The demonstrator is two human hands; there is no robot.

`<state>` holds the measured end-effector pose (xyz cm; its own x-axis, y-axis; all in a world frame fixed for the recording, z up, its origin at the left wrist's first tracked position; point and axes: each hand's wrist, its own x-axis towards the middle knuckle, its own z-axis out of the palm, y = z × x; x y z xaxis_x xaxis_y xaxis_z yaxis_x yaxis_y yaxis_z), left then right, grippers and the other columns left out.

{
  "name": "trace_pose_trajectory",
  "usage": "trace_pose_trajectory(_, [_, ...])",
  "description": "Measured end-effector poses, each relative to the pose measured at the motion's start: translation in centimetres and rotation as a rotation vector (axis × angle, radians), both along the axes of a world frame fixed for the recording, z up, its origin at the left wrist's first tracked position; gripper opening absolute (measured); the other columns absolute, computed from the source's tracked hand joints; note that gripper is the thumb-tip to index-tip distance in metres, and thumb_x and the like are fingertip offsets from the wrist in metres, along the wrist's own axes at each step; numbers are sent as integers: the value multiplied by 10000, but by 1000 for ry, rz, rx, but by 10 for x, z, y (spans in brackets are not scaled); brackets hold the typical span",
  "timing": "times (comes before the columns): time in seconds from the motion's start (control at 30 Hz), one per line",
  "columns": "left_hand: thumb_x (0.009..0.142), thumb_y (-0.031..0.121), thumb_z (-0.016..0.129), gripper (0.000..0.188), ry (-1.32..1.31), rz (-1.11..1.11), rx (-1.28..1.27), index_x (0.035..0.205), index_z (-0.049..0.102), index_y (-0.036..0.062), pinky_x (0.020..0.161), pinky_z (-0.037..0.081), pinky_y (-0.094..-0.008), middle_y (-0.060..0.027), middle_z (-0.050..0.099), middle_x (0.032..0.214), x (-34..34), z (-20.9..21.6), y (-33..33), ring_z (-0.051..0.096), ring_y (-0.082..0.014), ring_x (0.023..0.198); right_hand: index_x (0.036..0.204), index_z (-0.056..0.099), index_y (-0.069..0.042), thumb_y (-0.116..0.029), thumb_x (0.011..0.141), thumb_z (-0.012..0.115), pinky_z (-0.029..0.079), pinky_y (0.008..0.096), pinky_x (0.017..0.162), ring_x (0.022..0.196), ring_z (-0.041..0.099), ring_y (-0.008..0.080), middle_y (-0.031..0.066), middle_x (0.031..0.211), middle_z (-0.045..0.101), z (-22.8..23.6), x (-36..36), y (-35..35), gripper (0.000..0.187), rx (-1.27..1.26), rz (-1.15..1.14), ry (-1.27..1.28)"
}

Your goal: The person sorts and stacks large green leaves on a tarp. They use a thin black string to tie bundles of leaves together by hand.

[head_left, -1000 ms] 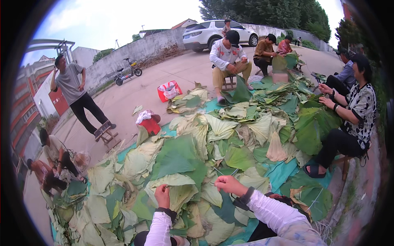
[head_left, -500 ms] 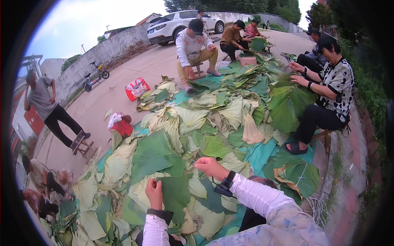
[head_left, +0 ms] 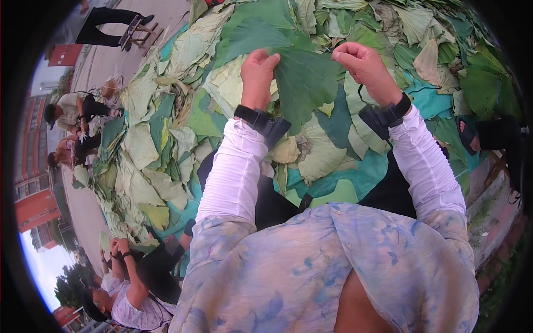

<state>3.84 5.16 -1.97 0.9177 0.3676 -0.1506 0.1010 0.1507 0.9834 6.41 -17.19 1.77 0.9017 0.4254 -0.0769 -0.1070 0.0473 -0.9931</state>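
A broad green lotus leaf [head_left: 308,83] hangs between my two hands above the heap. My left hand [head_left: 257,80] is closed, thumb and fingers pinching the leaf's left edge. My right hand [head_left: 366,69] is also closed, its fingertips pinched at the leaf's upper right corner. Something thin and dark shows by those fingertips, too small to name. Pale, dry lotus leaves [head_left: 319,150] and green ones lie beneath, partly hidden by my arms. Black wrist straps with small dark boxes sit on both wrists.
Teal sheeting [head_left: 375,172] shows under the leaves. A light green stool edge [head_left: 341,191] is before my body. Co-workers sit at the left, one with hands [head_left: 119,247] near leaves. A sandalled foot [head_left: 469,136] is at the right; a wooden stool [head_left: 136,33] stands far left.
The view has tipped down toward my body, so the far co-workers and car are out of sight. My hands have moved farther apart, the leaf stretched between them.
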Motion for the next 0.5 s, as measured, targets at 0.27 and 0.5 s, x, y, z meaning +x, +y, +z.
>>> trace_pose_trajectory(0.27, [761,67,609,140,-61,-111,53,888,560,36,553,430,-199,4,602,772,-9,5,-26,544,-60,638,791,607,-10,-174,768,597,369,189,546,608,446,25,-51,672,533,-26,-5,21,166,-113,16,-182])
trace_pose_trajectory(0.5, [755,31,597,169,-34,-193,4,917,549,17,591,449,-199,-8,605,800,-11,8,-40,554,-71,656,767,612,-13,-177,750,599,375,206,509,553,448,35,-34,627,541,-38,-2,27,166,-189,-59,-222])
